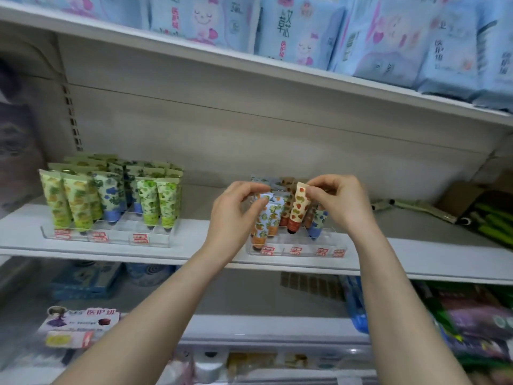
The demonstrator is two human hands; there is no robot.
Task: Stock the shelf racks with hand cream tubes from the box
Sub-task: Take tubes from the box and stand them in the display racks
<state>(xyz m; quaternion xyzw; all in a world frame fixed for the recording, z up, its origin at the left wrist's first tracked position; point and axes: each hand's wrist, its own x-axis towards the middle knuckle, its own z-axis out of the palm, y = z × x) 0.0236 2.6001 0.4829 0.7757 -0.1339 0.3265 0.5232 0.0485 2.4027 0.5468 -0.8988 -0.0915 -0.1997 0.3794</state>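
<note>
two clear plastic racks stand near the front edge of a white metal shelf [188, 234]. the left rack [111, 238], towards the shelf's left end, is packed with soft green tubes [77, 201]. they are tapered, flat and crimped on top, caps down, and printed with fruit and leaves; a few carry blue prints. red labels line the rack's front wall. the left hand [236, 215] reaches up with a bent wrist and curled fingers. its thumb and fingertips pinch the crimped top of a pale blue tube [268, 218] with orange fruit, which stands cap down at the left end of the right rack [297, 251]. just beside it, the right hand [338, 204] pinches the flat top of a cream tube [298, 207] with red fruit between thumb and forefinger. that tube is upright, its dark cap down in the rack. a brown cardboard box [460, 197] sits at the shelf's far right end. glossy blue packs [388, 45] fill the shelf above.
</note>
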